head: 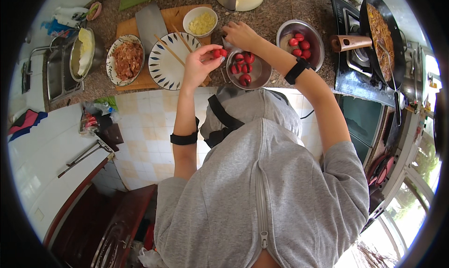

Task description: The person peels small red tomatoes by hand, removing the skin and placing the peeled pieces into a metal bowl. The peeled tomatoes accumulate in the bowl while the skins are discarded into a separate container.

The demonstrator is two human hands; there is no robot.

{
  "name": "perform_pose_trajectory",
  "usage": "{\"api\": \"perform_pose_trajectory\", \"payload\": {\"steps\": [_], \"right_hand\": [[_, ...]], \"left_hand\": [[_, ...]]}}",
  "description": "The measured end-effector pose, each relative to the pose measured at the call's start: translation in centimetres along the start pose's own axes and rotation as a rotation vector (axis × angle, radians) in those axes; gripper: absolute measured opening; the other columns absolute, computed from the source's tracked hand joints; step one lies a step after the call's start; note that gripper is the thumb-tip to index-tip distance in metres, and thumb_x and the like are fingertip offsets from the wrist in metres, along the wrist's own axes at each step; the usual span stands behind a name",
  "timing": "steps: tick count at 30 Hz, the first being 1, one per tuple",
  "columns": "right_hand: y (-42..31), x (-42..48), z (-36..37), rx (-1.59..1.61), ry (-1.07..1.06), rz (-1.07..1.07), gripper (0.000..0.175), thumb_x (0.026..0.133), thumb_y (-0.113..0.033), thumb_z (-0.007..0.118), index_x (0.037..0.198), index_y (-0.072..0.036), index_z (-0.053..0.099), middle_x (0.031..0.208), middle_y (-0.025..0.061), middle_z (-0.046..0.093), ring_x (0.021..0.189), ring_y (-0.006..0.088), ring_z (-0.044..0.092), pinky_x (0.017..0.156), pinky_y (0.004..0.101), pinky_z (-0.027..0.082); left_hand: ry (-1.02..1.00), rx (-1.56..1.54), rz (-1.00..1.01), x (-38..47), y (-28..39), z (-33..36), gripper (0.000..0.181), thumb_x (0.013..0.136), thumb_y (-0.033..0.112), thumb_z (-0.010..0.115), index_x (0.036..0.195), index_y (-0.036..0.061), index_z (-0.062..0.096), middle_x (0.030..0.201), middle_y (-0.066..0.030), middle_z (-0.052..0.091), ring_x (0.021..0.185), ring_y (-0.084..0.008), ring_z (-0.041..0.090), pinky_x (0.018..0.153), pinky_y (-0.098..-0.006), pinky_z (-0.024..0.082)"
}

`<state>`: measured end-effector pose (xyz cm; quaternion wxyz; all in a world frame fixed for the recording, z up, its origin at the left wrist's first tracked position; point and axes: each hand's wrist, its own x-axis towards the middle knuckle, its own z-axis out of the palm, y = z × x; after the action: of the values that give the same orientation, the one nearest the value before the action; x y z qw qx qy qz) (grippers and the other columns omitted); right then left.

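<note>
My left hand (202,63) pinches a small red cherry tomato (220,53) between thumb and fingertips, above the rim of a patterned plate. My right hand (240,34) reaches across to the counter behind the near metal bowl, fingers bent downward. Something pale, perhaps a plastic wrapper (228,44), lies under that hand; whether the fingers hold anything is hidden. The near metal bowl (263,71) contains several red tomatoes (244,79) with dark filling in their slits. Under my right forearm, to the right, another metal bowl (317,39) holds several plain red tomatoes (304,44).
A white plate (165,62) with chopsticks (170,50) overlaps a cutting board (122,27) and a cleaver (151,20). Nearby stand bowls of minced meat (127,59) and chopped yellow pieces (201,24). At right, a filled wok (380,39) sits on the gas stove, handle (350,43) pointing inward.
</note>
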<state>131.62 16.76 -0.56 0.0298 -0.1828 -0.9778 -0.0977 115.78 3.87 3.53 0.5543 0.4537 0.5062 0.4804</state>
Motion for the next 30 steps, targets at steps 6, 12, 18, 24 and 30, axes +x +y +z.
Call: {"api": "perform_pose_trajectory", "payload": {"steps": [6,12,18,24,30], "right_hand": [[1.3,0.0,-1.6,0.120,0.226,0.004,0.005,0.071,-0.019,0.062,0.073,-0.015,0.063,0.095,0.0000,0.055,0.095,0.0184,0.054,0.072,0.0300,0.048],[1.8,-1.0,-5.7,0.624,0.286,0.268,0.019,0.073,-0.017,0.068,0.088,-0.008,0.062,0.086,0.0078,0.061,0.074,0.0211,0.064,0.067,0.0337,0.051],[-1.8,-3.5,-9.7,1.363,0.237,0.662,0.015,0.076,-0.006,0.066,0.087,0.003,0.061,0.072,0.0128,0.066,0.065,0.0160,0.065,0.060,0.0271,0.052],[-2.4,-3.5,-10.0,1.343,0.324,0.798,0.012,0.075,-0.006,0.068,0.080,0.005,0.063,0.071,0.0116,0.066,0.062,0.0139,0.065,0.057,0.0255,0.052],[-3.2,-4.4,-9.2,1.069,0.457,0.689,0.013,0.070,-0.005,0.068,0.082,0.000,0.067,0.079,0.0137,0.064,0.067,0.0218,0.064,0.062,0.0315,0.051]], "left_hand": [[0.011,0.047,-0.005,0.2,-0.4,0.5,0.030,0.077,-0.001,0.064,0.107,0.0001,0.060,0.092,-0.0014,0.062,0.082,-0.0077,0.058,0.075,-0.0223,0.047],[0.088,0.089,0.037,0.5,-0.6,0.8,0.028,0.076,-0.001,0.065,0.104,-0.0011,0.061,0.090,-0.0039,0.063,0.077,-0.0081,0.059,0.068,-0.0212,0.048],[0.198,0.040,0.075,0.9,-0.5,2.4,0.028,0.078,0.000,0.065,0.106,0.0002,0.060,0.089,-0.0029,0.064,0.077,-0.0074,0.059,0.072,-0.0209,0.046],[0.254,0.224,0.169,1.1,0.3,3.8,0.029,0.076,-0.001,0.066,0.105,0.0006,0.062,0.089,-0.0044,0.064,0.077,-0.0084,0.060,0.069,-0.0208,0.048],[0.301,0.325,0.191,1.3,0.9,5.3,0.030,0.074,-0.002,0.068,0.103,-0.0009,0.062,0.097,-0.0067,0.061,0.077,-0.0109,0.062,0.068,-0.0224,0.052]]}}
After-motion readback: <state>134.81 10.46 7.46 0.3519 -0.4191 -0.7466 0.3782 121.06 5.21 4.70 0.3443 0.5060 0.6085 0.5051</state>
